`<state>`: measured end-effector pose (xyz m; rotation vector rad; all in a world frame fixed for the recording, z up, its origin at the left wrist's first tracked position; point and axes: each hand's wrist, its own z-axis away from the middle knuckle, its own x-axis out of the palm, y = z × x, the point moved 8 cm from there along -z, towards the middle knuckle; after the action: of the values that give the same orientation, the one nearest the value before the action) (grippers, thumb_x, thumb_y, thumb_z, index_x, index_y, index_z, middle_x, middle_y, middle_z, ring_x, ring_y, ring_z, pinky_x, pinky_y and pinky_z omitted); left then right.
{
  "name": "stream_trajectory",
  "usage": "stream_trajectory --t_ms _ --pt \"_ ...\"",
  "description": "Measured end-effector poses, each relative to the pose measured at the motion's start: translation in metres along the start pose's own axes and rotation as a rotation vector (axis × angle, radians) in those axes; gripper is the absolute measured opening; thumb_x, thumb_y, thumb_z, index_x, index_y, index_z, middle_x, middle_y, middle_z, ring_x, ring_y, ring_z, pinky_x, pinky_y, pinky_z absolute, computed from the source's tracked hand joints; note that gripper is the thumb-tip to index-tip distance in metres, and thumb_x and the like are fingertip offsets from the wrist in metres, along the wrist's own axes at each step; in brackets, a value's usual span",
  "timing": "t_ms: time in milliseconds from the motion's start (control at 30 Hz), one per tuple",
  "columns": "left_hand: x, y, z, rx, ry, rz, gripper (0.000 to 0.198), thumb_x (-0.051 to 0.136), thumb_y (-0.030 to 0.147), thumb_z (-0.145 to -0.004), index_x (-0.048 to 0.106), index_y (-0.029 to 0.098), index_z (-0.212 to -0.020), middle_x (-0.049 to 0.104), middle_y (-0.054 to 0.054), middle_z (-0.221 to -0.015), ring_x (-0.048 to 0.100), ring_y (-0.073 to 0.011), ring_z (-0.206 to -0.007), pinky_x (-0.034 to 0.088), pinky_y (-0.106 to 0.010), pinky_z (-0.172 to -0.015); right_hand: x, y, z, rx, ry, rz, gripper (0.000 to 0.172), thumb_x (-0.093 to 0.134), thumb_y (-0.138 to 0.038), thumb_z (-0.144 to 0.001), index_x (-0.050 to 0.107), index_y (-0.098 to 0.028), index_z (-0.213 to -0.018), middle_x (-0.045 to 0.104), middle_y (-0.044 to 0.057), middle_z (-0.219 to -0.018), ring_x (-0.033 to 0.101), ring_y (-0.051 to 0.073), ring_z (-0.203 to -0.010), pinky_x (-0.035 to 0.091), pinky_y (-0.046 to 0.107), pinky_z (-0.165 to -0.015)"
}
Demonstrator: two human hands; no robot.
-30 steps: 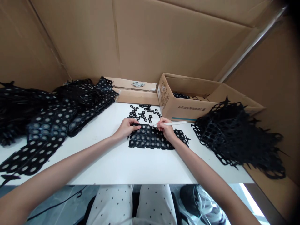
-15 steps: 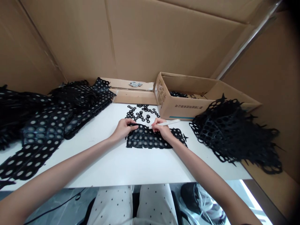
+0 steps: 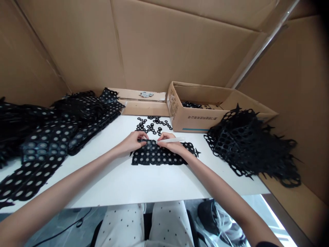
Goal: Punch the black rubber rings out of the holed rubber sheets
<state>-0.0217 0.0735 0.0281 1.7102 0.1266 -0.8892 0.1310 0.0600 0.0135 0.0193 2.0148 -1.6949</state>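
Drawn closer together since the earlier frame, the person's hands now nearly meet over the work, the right hand having slid left along the sheet's top edge.

The left hand point(image 3: 132, 142) sits at the upper edge of a black perforated sheet point(image 3: 159, 158), its fingers curled down onto the material; whether they pinch it or only press on it cannot be told from this view. The right hand point(image 3: 171, 146) grips a slim white stylus point(image 3: 171, 140) between thumb and fingers, its shaft lying almost level and its tip pointing left, over the sheet and just beside the left hand's fingertips.

The sheet, studded with rows of grey-centred rings, lies flat on a white table point(image 3: 102, 181) directly beneath both hands. Just beyond the fingers, loose black rings point(image 3: 150, 126) lie scattered on the tabletop. Farther right of the right hand, a tangled heap of punched black webbing point(image 3: 246, 145) sits beside an open cardboard box point(image 3: 192, 120), which holds more black pieces. Well left of the left hand, stacked perforated black sheets point(image 3: 48, 137) spread across the table. Below the table edge, under both forearms, are the person's polka-dot trousers point(image 3: 169, 226).
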Motion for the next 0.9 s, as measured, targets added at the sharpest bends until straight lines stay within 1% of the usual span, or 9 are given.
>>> stream_trajectory --t_ms 100,233,333,400,467,567,667,767,900 --pt "0.005 0.009 -0.003 0.048 -0.032 -0.079 0.016 0.057 0.03 -0.071 0.063 0.018 -0.08 0.064 -0.001 -0.077 0.058 -0.0156 -0.072 0.042 -0.026 -0.069 0.0 -0.003 0.003 -0.025 -0.002 -0.016 0.01 0.058 -0.025 -0.074 0.055 -0.017 -0.079 0.061 -0.002 -0.066 0.057 0.013 -0.062 0.041 0.022 -0.058" --pt "0.011 0.006 -0.009 0.03 0.015 -0.056 0.023 0.063 0.038 -0.068 0.059 0.016 -0.071 0.064 -0.002 -0.073 0.058 -0.0155 -0.07 0.043 -0.025 -0.066 -0.001 -0.004 0.008 -0.078 0.048 -0.062 0.007 0.056 -0.018 -0.07 0.055 -0.017 -0.077 0.059 -0.002 -0.066 0.055 0.012 -0.061 0.04 0.021 -0.057" --pt "0.014 -0.003 -0.012 -0.005 0.004 -0.046 0.022 0.064 0.037 -0.067 0.058 0.016 -0.069 0.064 -0.002 -0.07 0.057 -0.0148 -0.067 0.042 -0.024 -0.063 -0.01 -0.003 0.012 -0.102 0.134 -0.177 0.002 0.052 -0.015 -0.068 0.052 -0.017 -0.068 0.055 -0.004 -0.055 0.05 0.01 -0.051 0.037 0.02 -0.051" --pt "0.014 -0.003 -0.014 -0.005 -0.033 -0.074 0.022 0.064 0.037 -0.067 0.06 0.016 -0.071 0.064 -0.001 -0.069 0.057 -0.0144 -0.065 0.041 -0.023 -0.062 -0.02 0.0 0.014 -0.084 0.192 -0.27 0.003 0.05 -0.015 -0.066 0.05 -0.017 -0.063 0.05 -0.005 -0.047 0.044 0.009 -0.044 0.032 0.019 -0.046" --pt "0.014 0.003 -0.014 0.026 -0.073 -0.149 0.019 0.063 0.034 -0.068 0.063 0.016 -0.076 0.064 -0.001 -0.069 0.056 -0.014 -0.065 0.04 -0.023 -0.061 -0.023 0.004 0.013 -0.034 0.168 -0.314 0.003 0.051 -0.015 -0.064 0.05 -0.016 -0.061 0.049 -0.004 -0.044 0.04 0.009 -0.041 0.029 0.019 -0.043" --pt "0.019 0.019 -0.014 0.093 -0.119 -0.25 0.017 0.06 0.03 -0.07 0.066 0.018 -0.081 0.064 -0.001 -0.07 0.056 -0.0137 -0.065 0.039 -0.023 -0.062 -0.023 0.007 0.012 -0.003 0.093 -0.311 0.001 0.053 -0.016 -0.062 0.052 -0.016 -0.062 0.051 -0.003 -0.045 0.041 0.009 -0.042 0.03 0.019 -0.044" --pt "0.027 0.029 -0.016 0.11 -0.108 -0.226 0.018 0.059 0.033 -0.071 0.064 0.017 -0.078 0.065 -0.002 -0.074 0.056 -0.0144 -0.067 0.039 -0.023 -0.063 -0.027 0.006 0.013 -0.037 0.127 -0.298 0.001 0.052 -0.015 -0.063 0.052 -0.016 -0.063 0.05 -0.004 -0.045 0.041 0.008 -0.041 0.029 0.019 -0.044" --pt "0.031 0.027 -0.021 0.088 -0.052 -0.161 0.02 0.06 0.037 -0.07 0.063 0.017 -0.075 0.066 -0.002 -0.076 0.057 -0.0157 -0.071 0.04 -0.024 -0.065 -0.028 0.006 0.015 -0.046 0.146 -0.264 0.001 0.052 -0.015 -0.063 0.052 -0.016 -0.063 0.051 -0.004 -0.046 0.042 0.009 -0.043 0.03 0.019 -0.045" --pt "0.036 0.018 -0.024 0.07 -0.053 -0.024 0.018 0.061 0.034 -0.069 0.064 0.017 -0.073 0.066 -0.002 -0.076 0.058 -0.0161 -0.073 0.041 -0.025 -0.07 -0.024 0.007 0.015 -0.047 0.111 -0.195 0.002 0.053 -0.016 -0.064 0.052 -0.016 -0.066 0.053 -0.003 -0.052 0.047 0.01 -0.048 0.035 0.021 -0.049"
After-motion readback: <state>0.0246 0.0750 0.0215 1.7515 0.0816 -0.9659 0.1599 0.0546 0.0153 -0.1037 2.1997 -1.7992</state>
